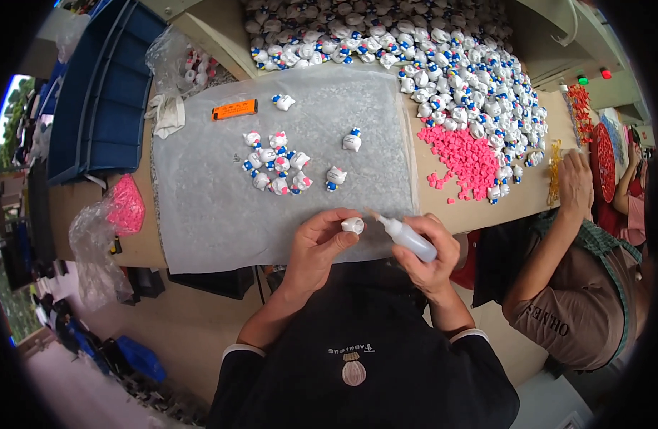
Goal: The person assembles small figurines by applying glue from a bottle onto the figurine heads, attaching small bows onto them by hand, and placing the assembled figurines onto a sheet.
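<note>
Between the thumb and fingers of my left hand (pixel 318 247) is a small white hollow figurine head (pixel 352 226), its opening turned toward the right. My right hand (pixel 432 254) grips a translucent squeeze bottle (pixel 409 239) with pale contents. The bottle's narrow tip points up and left, just short of the white piece; I see no contact. Beyond my hands, a cluster of small white-and-blue figurines (pixel 280 163) with pink details lies on a grey sheet (pixel 214 207). A few more figurines (pixel 352 139) lie apart from it.
A large heap of white-and-blue figurines (pixel 457 79) covers the back and right. Beside it are loose pink pieces (pixel 461 161). An orange box (pixel 234 109) lies at back left, near a blue bin (pixel 104 107). A pink-filled plastic bag (pixel 125 206) hangs left. A co-worker's arm (pixel 557 229) reaches in at right.
</note>
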{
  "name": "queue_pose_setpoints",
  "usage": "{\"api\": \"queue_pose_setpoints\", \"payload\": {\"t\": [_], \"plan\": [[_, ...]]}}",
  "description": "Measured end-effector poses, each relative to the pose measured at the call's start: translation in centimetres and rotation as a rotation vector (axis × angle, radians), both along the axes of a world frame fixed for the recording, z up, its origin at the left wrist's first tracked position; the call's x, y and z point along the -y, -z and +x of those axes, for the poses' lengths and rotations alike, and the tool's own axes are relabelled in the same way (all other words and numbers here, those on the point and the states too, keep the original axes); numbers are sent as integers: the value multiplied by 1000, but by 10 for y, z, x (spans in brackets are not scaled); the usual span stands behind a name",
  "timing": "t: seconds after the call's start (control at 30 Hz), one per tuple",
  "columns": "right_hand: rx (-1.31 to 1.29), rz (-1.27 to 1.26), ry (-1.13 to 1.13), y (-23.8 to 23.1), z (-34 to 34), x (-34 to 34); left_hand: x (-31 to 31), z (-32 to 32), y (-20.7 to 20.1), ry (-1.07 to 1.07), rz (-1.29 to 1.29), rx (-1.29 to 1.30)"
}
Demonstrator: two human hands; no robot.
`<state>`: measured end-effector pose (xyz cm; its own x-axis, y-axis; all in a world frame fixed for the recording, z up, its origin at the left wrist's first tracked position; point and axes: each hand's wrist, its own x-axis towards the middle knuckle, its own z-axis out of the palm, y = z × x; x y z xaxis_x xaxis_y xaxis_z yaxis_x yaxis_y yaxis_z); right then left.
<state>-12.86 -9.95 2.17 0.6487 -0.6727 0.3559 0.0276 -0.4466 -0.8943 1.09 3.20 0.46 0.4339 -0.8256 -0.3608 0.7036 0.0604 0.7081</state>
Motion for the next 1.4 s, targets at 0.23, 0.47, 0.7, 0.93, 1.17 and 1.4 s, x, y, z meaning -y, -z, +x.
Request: {"api": "queue_pose_setpoints", "payload": {"t": [0.23, 0.47, 0.7, 0.93, 1.17, 1.4], "plan": [[-37, -95, -87, -8, -10, 3, -2, 4, 6, -5, -25, 70], [-43, -86, -87, -5, -4, 1, -2, 6, 5, 0, 2, 68], [-67, -60, -84, -6, -6, 2, -2, 6, 7, -31, -8, 91], [-49, -81, -59, -5, -4, 3, -3, 7, 9, -32, 1, 120], [-65, -29, -42, -6, -5, 4, -2, 7, 7, -57, -9, 87], [-77, 202, 11, -6, -9, 6, -1, 7, 4, -50, 12, 66]]}}
